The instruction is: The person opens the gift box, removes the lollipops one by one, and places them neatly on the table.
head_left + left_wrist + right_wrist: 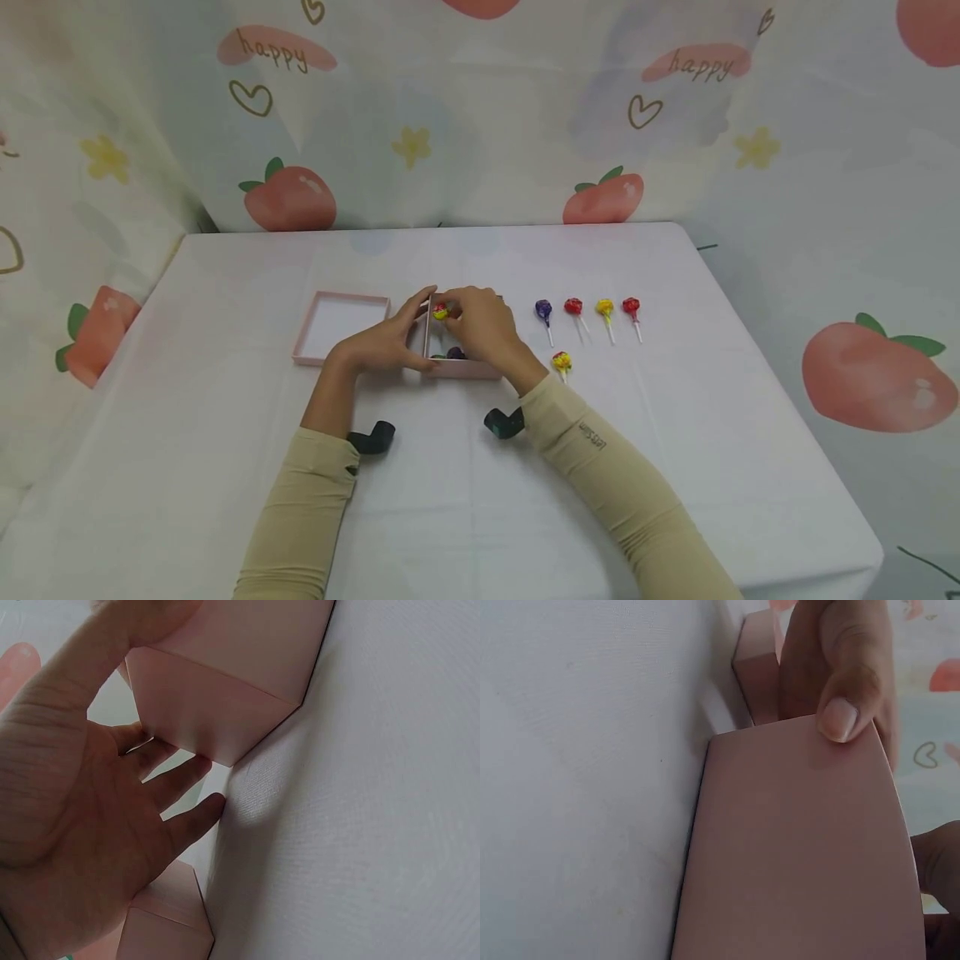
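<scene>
A pink open-topped box (467,370) stands on the table, with a dark purple lollipop (455,353) and part of another inside. My left hand (377,344) holds the box at its left end, thumb over the front wall and fingers spread towards the back; the left wrist view shows them along its end wall. Above the box, my right hand (486,325) pinches a red-and-yellow lollipop (440,312) near its head. In the right wrist view the box's front wall (802,840) hides most of the right hand (939,862).
Left of the box lies a pink-rimmed lid (306,362), inside up. To the right, a purple lollipop (543,309), a yellow one (604,307) and two red ones lie in a row. A yellow-and-red lollipop (561,362) lies nearer, beside my right forearm.
</scene>
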Available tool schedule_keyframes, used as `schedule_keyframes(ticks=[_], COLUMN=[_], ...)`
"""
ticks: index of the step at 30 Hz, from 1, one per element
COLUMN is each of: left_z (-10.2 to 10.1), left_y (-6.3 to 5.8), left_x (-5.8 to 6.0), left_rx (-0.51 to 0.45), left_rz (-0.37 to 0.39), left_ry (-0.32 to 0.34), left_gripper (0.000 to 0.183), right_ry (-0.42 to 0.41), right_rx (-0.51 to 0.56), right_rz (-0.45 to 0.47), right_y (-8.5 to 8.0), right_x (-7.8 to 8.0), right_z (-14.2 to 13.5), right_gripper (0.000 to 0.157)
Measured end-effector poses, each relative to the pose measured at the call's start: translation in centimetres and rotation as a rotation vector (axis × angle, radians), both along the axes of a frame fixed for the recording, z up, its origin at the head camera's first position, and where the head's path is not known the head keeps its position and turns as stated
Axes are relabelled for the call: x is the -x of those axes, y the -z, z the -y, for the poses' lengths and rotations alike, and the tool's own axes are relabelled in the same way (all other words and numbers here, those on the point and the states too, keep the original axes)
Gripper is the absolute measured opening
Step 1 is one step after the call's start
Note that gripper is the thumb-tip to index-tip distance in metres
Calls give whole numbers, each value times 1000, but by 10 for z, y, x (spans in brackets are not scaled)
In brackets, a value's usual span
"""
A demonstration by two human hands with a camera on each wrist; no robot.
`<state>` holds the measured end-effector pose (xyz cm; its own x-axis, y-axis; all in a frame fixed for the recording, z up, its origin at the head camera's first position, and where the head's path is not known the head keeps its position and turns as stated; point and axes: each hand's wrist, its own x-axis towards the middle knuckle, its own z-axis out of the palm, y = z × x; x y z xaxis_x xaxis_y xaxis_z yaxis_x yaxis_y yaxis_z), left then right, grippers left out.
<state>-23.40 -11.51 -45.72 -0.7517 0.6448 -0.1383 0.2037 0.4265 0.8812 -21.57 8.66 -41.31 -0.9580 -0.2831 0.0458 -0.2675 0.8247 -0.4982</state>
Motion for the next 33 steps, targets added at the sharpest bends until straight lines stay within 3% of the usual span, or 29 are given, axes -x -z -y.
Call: schedule_keyframes(ticks=[9,20,33], left_z=[1,-2,-3], left_y=[-2,-6,-2], left_x=[-2,-3,-1], left_rx=[-1,-3,7], left_rz=[8,5,4], left_ry=[-3,-2,-19], left_gripper=[124,124,125], right_ry=[25,41,88], right_rx=[100,302,409], right_rz=[-14,46,49], right_y=[-2,-3,-1], right_x=[-2,-10,-11], right_z=[-13,-38,-65], right_gripper=[32,31,31])
